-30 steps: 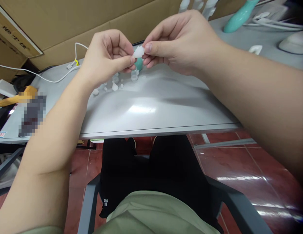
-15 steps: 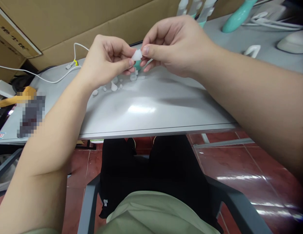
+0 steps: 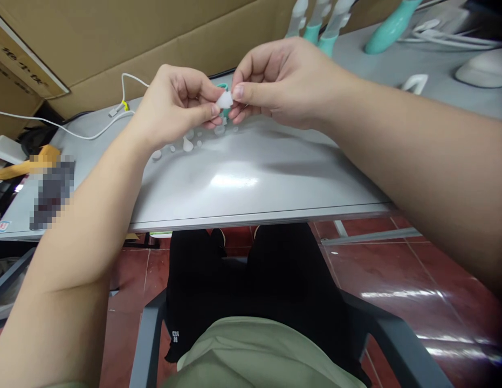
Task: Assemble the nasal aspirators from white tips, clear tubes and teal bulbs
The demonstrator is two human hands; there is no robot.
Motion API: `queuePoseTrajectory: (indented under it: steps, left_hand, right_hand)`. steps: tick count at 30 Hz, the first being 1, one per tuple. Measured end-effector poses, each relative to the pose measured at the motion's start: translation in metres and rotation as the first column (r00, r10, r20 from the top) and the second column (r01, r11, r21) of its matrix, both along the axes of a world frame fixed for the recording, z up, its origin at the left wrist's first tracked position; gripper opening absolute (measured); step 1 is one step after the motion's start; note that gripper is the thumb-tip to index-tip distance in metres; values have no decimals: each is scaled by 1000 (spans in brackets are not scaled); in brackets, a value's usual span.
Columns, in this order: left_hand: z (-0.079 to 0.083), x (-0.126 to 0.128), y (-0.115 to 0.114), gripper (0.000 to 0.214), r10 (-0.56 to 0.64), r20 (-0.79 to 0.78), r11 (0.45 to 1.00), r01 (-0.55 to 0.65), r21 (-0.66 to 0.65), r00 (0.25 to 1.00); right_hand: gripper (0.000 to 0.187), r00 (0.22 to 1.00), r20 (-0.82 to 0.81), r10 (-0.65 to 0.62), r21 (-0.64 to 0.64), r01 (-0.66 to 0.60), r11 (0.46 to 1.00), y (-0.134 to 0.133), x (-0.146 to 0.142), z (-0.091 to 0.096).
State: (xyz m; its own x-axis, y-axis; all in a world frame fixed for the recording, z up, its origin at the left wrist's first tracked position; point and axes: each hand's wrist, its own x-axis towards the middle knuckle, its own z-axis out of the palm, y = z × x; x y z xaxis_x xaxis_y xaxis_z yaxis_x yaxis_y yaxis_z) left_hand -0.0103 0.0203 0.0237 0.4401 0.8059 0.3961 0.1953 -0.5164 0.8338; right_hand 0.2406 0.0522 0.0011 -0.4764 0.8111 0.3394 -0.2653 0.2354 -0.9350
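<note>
Holding a small white piece (image 3: 225, 101) up between both sets of fingers, above the far part of the counter (image 3: 242, 199) and apart from it. On the left hand (image 3: 176, 105), thumb and forefinger pinched narrow around the left side of the piece; on the right hand (image 3: 289, 86), thumb and forefinger pinched at its right end, with the contact partly hidden by the thumb, so hard to tell firm grip from light. Seemingly a matter of fine fingertip handling at that right end, best done with a steady left pinch as anchor and small, gentle movements of the right fingertips. Avoid hard squeezing: probably soft and thin, so liable to fold or to slip out of the fingers. Turn the piece slowly for a better view of its edge, with wrists high. Mind the teal part (image 3: 223, 87) just behind the pinched fingertips and the clear part (image 3: 220, 130) just below, both easy to knock. Take the same care over the white drop-shaped piece (image 3: 188, 145) and small round bits (image 3: 199, 143) below and left of the fingers, and over the larger white disc (image 3: 156, 154) near the left wrist. Leave room for the teal-based bottles (image 3: 327, 46) beyond the right knuckles.
</note>
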Motion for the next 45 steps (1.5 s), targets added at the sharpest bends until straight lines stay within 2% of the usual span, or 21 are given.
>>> queuePoseTrajectory:
  steps: [3,9,15,20,23,27,30,34,41,45]
  left_hand:
    - [1,1,-2,8,33,-32,999,-33,10,999]
    - [3,2,-2,14,18,-14,999,-18,-27,1000]
    - [4,1,-1,14,65,-22,998,-65,-4,998]
    - [-4,-6,10,20,22,-53,1000,-22,7,998]
    - [-11,-10,20,18,19,-4,1000,-18,26,1000]
    - [-15,-11,26,13,29,132,997,-38,67,991]
    - [-16,-9,25,16,20,158,994,-37,106,987]
    - [-16,-8,24,13,-4,188,997,-11,81,982]
    - [-17,-13,27,14,22,128,995,-34,91,992]
    - [-23,-13,40,31,-6,118,997,-3,75,993]
  right_hand:
    - [34,1000,-23,19,-14,-19,1000,1,0,-1]
    - [42,997,-67,33,-11,-33,999,2,-3,-1]
    - [34,995,-74,65,-30,-67,997,1,-3,-1]
    - [42,998,-27,62,-94,-64,994,-6,-6,0]
    - [50,1000,-12,12,-96,-13,995,-12,-11,4]
    - [55,990,-69,-119,-16,118,993,-18,-16,12]
    - [54,981,-60,-185,88,190,978,-19,-17,15]
    - [57,984,-17,-179,101,180,978,-17,-16,15]
    - [58,987,40,-155,173,146,974,-12,-10,13]
    - [56,979,42,-197,244,182,953,-11,-8,11]
